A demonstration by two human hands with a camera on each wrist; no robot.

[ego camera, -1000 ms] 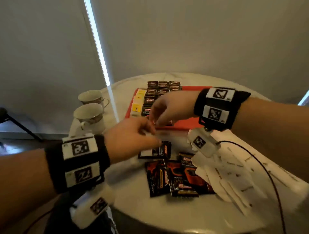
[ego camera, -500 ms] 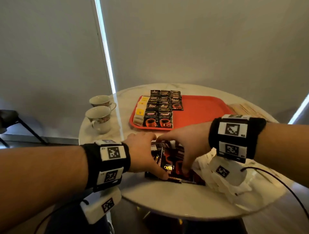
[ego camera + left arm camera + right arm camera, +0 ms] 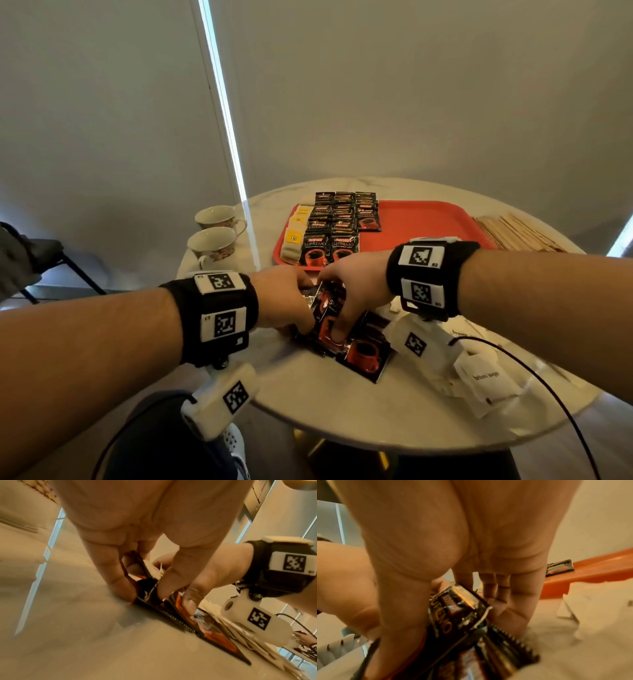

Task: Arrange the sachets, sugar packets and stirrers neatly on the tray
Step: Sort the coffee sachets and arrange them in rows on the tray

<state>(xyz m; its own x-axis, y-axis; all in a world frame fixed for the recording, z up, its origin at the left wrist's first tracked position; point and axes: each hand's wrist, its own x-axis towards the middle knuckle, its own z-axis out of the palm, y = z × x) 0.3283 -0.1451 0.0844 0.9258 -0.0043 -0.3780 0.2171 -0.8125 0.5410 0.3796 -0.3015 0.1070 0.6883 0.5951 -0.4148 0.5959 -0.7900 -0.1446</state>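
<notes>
Loose black-and-red coffee sachets [image 3: 364,354] lie in a pile near the table's front edge. My left hand [image 3: 303,296] grips the pile's left side, thumb and finger pinching sachets [image 3: 147,597] at their edge. My right hand [image 3: 334,308] pinches a tilted sachet [image 3: 453,615] between thumb and fingers, lifted off the pile. The red tray [image 3: 428,222] behind holds rows of coffee sachets [image 3: 337,224] and yellow sachets [image 3: 295,234] on its left part. White sugar packets [image 3: 479,378] lie under my right wrist. Wooden stirrers [image 3: 513,231] lie right of the tray.
Two teacups [image 3: 214,245] stand at the table's left edge. The round marble table [image 3: 325,411] ends close in front of the pile. A cable [image 3: 548,394] runs from my right wrist camera over the sugar packets. The tray's right half is bare.
Both hands came back from the tray's front edge to the loose pile. They closed in on the sachets, and the right hand has tipped one up.
</notes>
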